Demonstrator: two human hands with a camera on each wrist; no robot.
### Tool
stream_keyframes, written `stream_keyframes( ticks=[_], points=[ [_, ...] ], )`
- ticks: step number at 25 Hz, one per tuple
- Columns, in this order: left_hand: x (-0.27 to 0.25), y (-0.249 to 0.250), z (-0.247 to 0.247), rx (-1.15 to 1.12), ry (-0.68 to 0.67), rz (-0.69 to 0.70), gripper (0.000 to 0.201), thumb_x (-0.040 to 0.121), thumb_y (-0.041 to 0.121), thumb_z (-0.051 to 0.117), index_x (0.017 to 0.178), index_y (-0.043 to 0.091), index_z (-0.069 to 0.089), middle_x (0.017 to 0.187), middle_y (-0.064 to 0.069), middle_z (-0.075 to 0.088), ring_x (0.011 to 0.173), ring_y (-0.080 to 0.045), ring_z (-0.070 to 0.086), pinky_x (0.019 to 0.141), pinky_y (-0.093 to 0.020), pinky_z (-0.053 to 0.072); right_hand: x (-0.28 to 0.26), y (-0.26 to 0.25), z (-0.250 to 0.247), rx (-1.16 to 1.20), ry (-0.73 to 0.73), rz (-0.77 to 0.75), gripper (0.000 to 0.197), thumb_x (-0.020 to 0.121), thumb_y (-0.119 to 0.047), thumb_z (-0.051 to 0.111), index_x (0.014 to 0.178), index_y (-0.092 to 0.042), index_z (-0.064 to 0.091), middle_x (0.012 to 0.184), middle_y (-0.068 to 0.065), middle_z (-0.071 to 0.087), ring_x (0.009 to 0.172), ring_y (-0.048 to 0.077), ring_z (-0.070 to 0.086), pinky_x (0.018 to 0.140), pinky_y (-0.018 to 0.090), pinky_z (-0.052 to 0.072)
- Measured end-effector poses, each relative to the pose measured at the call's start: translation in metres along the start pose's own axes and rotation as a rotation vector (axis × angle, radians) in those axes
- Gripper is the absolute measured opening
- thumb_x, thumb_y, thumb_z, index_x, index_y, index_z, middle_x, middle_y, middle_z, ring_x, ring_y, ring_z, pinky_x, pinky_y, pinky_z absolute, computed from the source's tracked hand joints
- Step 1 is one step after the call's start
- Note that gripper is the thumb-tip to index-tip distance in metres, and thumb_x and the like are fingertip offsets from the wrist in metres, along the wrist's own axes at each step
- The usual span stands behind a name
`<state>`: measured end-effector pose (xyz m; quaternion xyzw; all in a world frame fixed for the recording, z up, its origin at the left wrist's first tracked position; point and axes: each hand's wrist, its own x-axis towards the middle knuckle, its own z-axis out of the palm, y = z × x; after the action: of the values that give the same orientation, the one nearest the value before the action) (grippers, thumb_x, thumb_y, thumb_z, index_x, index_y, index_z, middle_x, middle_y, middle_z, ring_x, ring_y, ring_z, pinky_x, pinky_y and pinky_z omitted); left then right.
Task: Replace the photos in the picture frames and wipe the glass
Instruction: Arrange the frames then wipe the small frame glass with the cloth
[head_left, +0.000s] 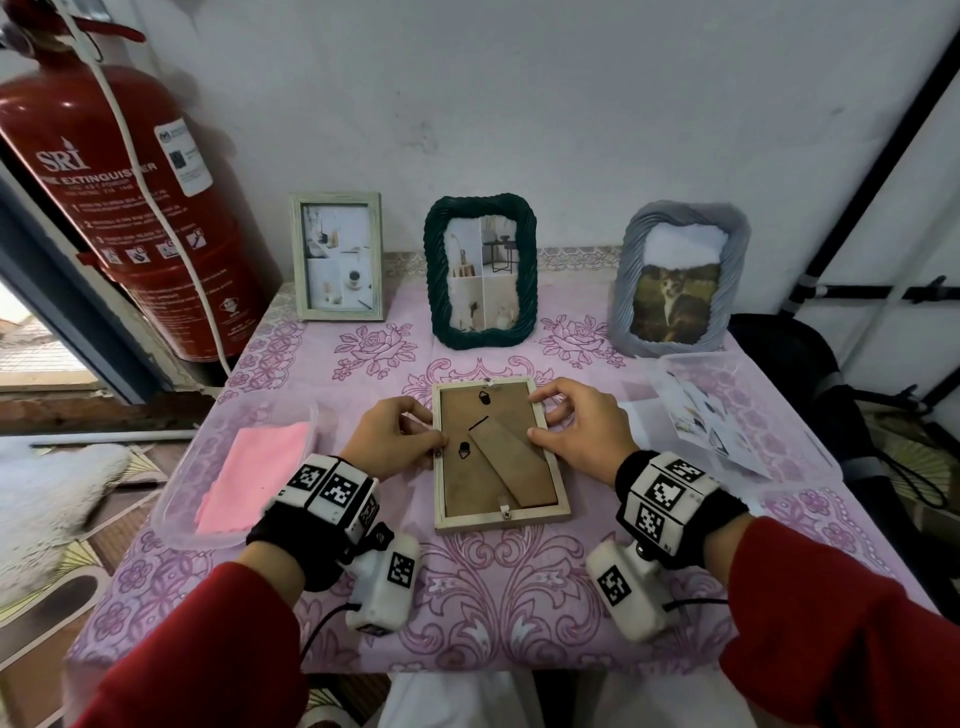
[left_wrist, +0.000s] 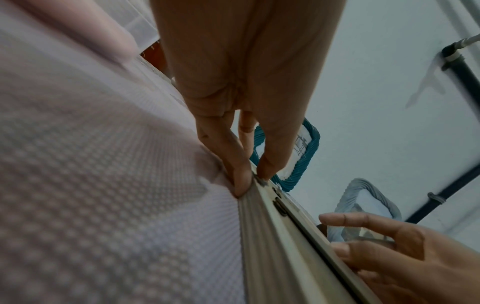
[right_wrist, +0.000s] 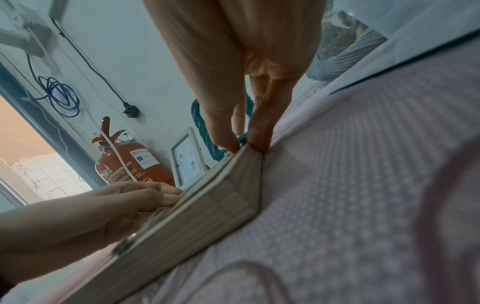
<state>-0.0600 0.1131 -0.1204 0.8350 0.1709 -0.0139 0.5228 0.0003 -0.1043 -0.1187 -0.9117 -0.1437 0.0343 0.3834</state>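
Pale wooden picture frame (head_left: 500, 451) lies face down, brown backing board up, at the middle of the pink floral tabletop (head_left: 467, 587). Left hand (head_left: 394, 434) pinches its left rail; right hand (head_left: 577, 427) pinches its right rail near the far corner.

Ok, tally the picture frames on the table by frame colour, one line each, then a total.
Pale wooden frames: 2, one standing, one face down between both hands
Dark green frame: 1
Grey frame: 1
Total: 4
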Motion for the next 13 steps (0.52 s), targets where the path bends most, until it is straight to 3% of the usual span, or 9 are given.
stream_keyframes(
  ticks=[7, 13],
  points=[
    [-0.0019, 0.0016, -0.0002, -0.02, -0.018, -0.001, 0.019, 0.081, -0.001, 0.064, 0.08, 0.01, 0.049, 0.057, -0.004, 0.061, 0.036, -0.007, 0.055, 0.042, -0.02, 0.049, 0.002, -0.0038, 0.0024, -0.002, 0.024, -0.007, 0.019, 0.075, -0.012, 0.065, 0.09, -0.023, 0.064, 0.069, -0.004, 0.061, 0.074, 0.015, 0.058, 0.07, 0.025, 0.042],
    [-0.0034, 0.0005, 0.0037, -0.021, -0.033, 0.008, 0.019, 0.085, 0.003, 0.063, 0.089, 0.008, 0.046, 0.065, -0.003, 0.052, 0.037, 0.002, 0.054, 0.043, -0.012, 0.048, 0.0004, -0.0018, 0.0034, -0.007, 0.023, 0.014, 0.018, 0.077, -0.012, 0.064, 0.092, -0.022, 0.065, 0.068, -0.009, 0.059, 0.081, 0.017, 0.06, 0.074, 0.025, 0.044]
  ],
)
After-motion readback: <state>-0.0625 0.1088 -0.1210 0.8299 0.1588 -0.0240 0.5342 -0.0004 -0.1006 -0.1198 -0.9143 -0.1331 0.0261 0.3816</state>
